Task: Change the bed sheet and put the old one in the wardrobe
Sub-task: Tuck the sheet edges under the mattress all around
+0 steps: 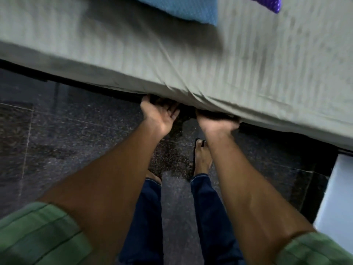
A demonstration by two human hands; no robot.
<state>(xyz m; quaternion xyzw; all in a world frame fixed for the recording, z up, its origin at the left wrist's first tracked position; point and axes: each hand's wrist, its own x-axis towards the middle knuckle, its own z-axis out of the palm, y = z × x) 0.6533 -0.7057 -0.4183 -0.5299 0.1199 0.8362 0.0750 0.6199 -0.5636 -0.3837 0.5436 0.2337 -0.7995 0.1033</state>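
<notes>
Green sleeves [38, 232] nearest, both arms reaching down over the dark floor [76, 131]. Left hand [159, 114] and right hand [215, 122] sit just beside each other at the mattress's lower edge, fingers curled under it; fingertips hidden, so can't tell if they pinch cloth or just the edge. Grey-green sheet [172, 54] covers the bed, puckered above the hands. Blue pillow [181, 8] lies farther back. Looks like tucking or untucking; which one is unclear. Next move needs a firm hold on the hem.
</notes>
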